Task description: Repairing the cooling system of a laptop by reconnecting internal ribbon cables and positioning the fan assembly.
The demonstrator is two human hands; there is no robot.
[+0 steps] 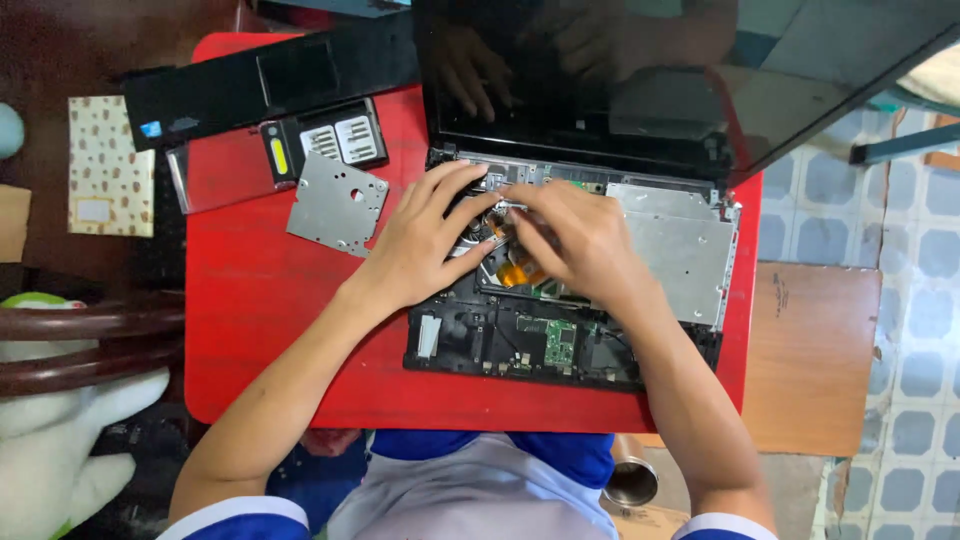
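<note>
Both forearms reach over a red table (260, 330) to an opened laptop (560, 340), left hand (420, 240) and right hand (575, 240) with fingers curled, pressing its inner parts, gripping nothing clearly.

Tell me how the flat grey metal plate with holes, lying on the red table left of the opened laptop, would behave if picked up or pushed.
The flat grey metal plate looks thin and sheet-like, so probably stiff yet light. It lies flat on the glossy red table, so a push would likely slide it, not tip it. Its low edges may be hard to pinch, and the corners look sharp.
</note>
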